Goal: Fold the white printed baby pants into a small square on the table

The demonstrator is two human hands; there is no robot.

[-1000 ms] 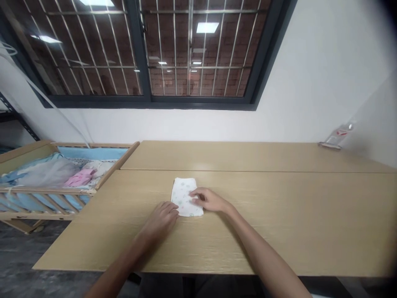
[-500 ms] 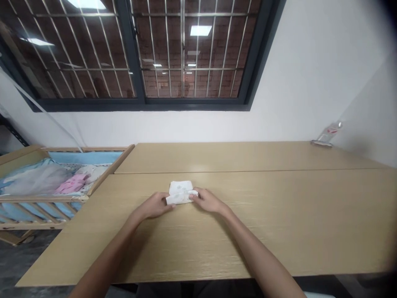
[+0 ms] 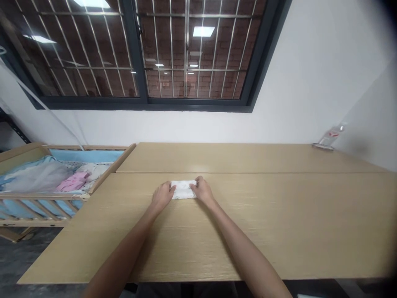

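A folded white diaper (image 3: pixel 183 191) with faint print lies just in front of the seam in the wooden table (image 3: pixel 279 223). My left hand (image 3: pixel 162 195) pinches its left end, with the thumb on top. At the opposite end, my right hand (image 3: pixel 203 191) grips the diaper between thumb and fingers. Both hands rest close to the tabletop, and some fingertips are hidden behind the diaper's ends.
A wooden crib (image 3: pixel 89 198) with blue lining stands against the table's left side, holding bedding and a pink cloth (image 3: pixel 73 182). In the far right corner a clear bottle (image 3: pixel 333 134) leans by the wall. A barred window (image 3: pixel 192 103) is above the table.
The diaper's raised back part has been folded down, so it now looks like one narrow strip. My left hand has turned and moved slightly up to its end; my right hand has shifted slightly up.
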